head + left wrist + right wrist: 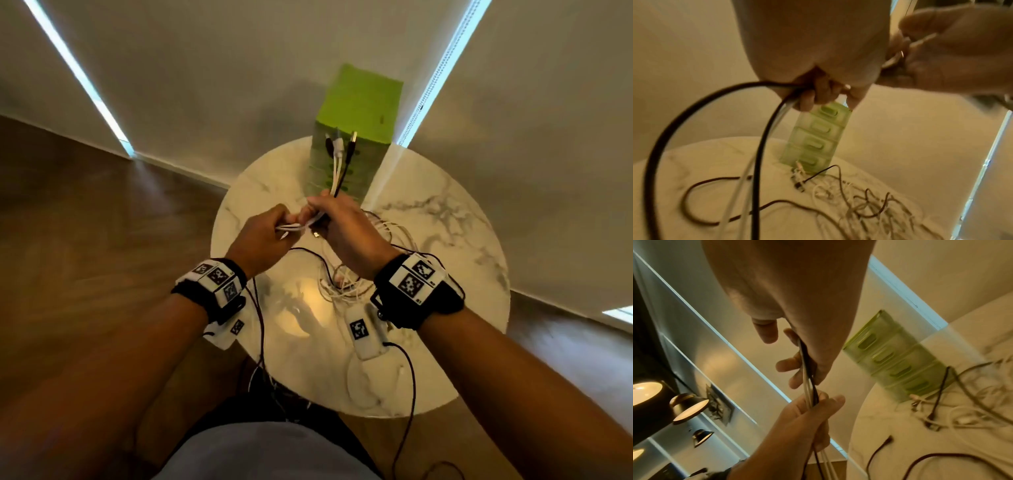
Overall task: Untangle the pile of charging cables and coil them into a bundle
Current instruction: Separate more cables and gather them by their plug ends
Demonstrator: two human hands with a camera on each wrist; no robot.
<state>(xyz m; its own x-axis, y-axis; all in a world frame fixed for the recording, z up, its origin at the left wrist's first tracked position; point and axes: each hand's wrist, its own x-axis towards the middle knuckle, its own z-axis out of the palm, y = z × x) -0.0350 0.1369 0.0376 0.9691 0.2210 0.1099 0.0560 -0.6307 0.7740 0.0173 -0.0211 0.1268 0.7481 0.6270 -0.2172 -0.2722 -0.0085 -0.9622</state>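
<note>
Cables [337,164], white and black, held as a small bunch above the round marble counter [445,240], both hands raised over its middle. Right hand [346,228] fingers curled round the bunch, plug ends sticking up past the fist in front of the green drawer box [359,102]. Left hand [260,236] just beside it, touching or nearly so, pinching the same strands where they come out of the right fist; white strands bridge the two fists. Right wrist view: same bunch runs straight from right hand [797,321] down into left hand [807,415], thumb and fingers closed on it. Left wrist view: left hand [818,48] grips a black cable and white strands that loop down toward the counter [694,162].

Tangle [346,281] of the remaining white and black cables lies on the counter under the hands, near the foot of the green box; loose black loops spread toward the near edge, and some strands hang off that edge. Green box stands upright at the far edge of the counter, stacked drawers with slot handles. Wrist bands with printed marker tags on both arms.
</note>
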